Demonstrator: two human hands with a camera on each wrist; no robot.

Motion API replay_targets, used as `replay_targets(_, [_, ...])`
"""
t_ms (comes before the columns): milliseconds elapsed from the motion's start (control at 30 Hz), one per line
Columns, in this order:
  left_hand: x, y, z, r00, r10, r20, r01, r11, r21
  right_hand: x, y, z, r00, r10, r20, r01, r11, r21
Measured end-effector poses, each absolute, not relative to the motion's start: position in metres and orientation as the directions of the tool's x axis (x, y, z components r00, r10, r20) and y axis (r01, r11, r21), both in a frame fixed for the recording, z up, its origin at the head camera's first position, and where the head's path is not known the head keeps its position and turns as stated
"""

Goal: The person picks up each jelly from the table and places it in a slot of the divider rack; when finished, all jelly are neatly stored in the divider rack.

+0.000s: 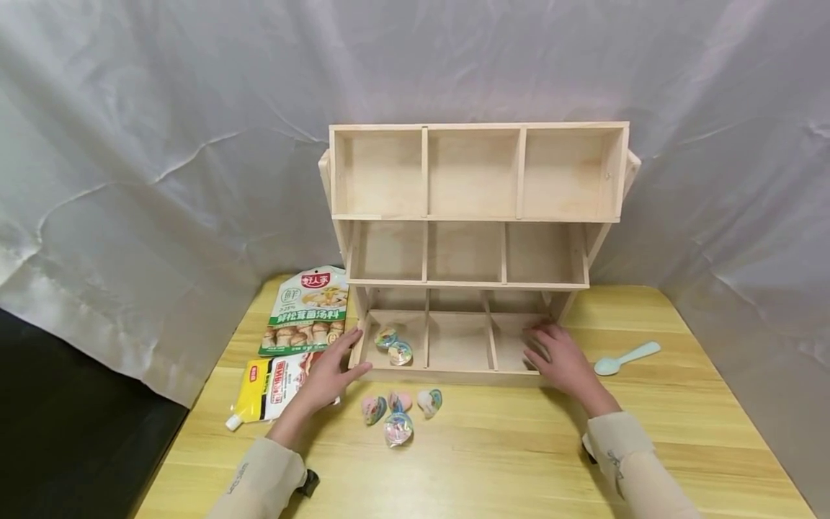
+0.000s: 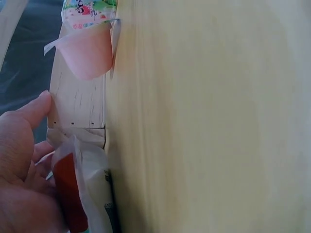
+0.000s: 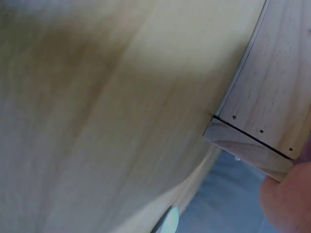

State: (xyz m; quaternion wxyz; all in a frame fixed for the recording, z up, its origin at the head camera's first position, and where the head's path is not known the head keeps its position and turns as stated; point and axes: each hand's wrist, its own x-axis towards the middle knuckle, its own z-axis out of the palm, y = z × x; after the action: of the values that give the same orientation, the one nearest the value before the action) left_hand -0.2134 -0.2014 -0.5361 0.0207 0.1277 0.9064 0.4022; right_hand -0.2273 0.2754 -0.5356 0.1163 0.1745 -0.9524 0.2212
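Note:
A pale wooden rack (image 1: 470,377) with three tiers of compartments stands on the table. My left hand (image 1: 326,376) grips its bottom left front corner; in the left wrist view the thumb (image 2: 39,108) touches the front board's upper edge. At the opposite end, my right hand (image 1: 563,358) holds the bottom tier's right side, fingers reaching into the right compartment. The right wrist view shows only part of that hand (image 3: 287,204), against the corner. Two jelly cups (image 1: 400,353) lie in the bottom left compartment. Several more jelly cups (image 1: 398,429) lie on the table before the rack.
Left of the rack lie a green-and-white food pouch (image 1: 305,310) and a yellow-and-white spouted pouch (image 1: 272,388), partly behind my left hand. A pale mint spoon (image 1: 627,358) lies to the right. Grey cloth (image 1: 168,144) hangs around the table (image 1: 493,461).

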Motion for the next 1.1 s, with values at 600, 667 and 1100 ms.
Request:
replay_targets(600, [-0.171,-0.171,-0.524,-0.913,0.263,0.312,0.407,0.659,0.633,-0.228,0.277,-0.542,-0.911,-0.275,0.308,-0.382,0.842,-0.380])
replay_targets(667, [-0.171,-0.166,-0.524,-0.921,0.262,0.287,0.388,0.665,0.638,-0.229,0.278,-0.542,-0.909,-0.273,0.314,-0.383,0.844,-0.376])
replay_targets(1100, [-0.165,-0.156,-0.523,-0.902,0.287,0.323,0.430,0.677,0.598,-0.230,0.279,-0.541,-0.914,-0.271,0.303,-0.376,0.846,-0.377])
